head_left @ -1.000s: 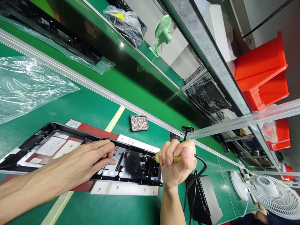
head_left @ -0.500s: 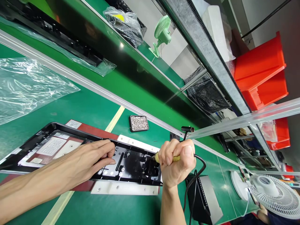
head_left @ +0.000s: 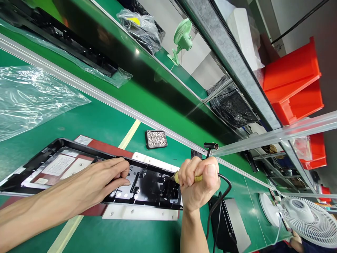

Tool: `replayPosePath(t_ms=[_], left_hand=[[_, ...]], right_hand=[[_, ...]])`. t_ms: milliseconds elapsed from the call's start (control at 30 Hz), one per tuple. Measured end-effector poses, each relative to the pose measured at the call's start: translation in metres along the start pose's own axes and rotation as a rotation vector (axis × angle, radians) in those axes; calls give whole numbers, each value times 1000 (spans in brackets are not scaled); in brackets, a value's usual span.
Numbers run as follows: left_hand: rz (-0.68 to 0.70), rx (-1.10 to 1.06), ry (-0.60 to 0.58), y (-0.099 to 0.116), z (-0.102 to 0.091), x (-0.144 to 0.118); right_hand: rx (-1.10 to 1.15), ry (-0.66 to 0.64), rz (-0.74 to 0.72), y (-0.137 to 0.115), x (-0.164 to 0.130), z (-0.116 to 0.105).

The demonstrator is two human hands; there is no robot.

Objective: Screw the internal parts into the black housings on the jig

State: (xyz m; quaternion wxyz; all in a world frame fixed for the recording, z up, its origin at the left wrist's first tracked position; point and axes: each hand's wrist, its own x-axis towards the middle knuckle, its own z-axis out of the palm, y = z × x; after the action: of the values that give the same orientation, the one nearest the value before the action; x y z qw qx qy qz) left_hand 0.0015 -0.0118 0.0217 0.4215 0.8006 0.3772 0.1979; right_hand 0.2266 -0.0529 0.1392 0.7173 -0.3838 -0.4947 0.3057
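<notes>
A long black plastic housing [head_left: 146, 181] lies face down across white and dark red supports. Bent over the middle of it is my left hand [head_left: 113, 175], fingers curled together and thumb close to them; whatever may be between the fingertips is hidden. My right hand [head_left: 200, 179] is wrapped around the yellow handle of a soldering iron [head_left: 177, 177], whose black cord runs out behind the fist. Its thin tip points left and down at the black fittings near the housing's right end. Whether the tip touches them, I cannot tell.
Behind the housing sits a small black tray [head_left: 156, 139] of tiny metal parts. A black tube holder [head_left: 211, 146] stands beyond my right fist, and a black box [head_left: 229, 223] is at its right. Plastic film [head_left: 37, 98] lies left. A white fan [head_left: 302, 214] stands far right.
</notes>
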Motion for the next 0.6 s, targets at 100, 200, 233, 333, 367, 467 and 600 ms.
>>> replayPosePath(t_ms=[100, 200, 233, 333, 367, 467, 600], left_hand=[[-4, 14, -36, -2, -1, -2], [-2, 19, -42, -4, -1, -2], [3, 22, -44, -4, -1, -2], [18, 37, -41, -6, 1, -2], [24, 41, -36, -6, 1, -2], [36, 41, -28, -6, 2, -2], [10, 36, -26, -3, 1, -2]], right_hand=[[-4, -3, 0, 0, 1, -1], [-26, -15, -3, 0, 1, -1], [-33, -16, 0, 0, 1, -1], [-34, -16, 16, 0, 0, -2], [-33, -15, 17, 0, 0, -2], [-35, -11, 14, 0, 0, -2], [-41, -11, -8, 0, 1, -1]])
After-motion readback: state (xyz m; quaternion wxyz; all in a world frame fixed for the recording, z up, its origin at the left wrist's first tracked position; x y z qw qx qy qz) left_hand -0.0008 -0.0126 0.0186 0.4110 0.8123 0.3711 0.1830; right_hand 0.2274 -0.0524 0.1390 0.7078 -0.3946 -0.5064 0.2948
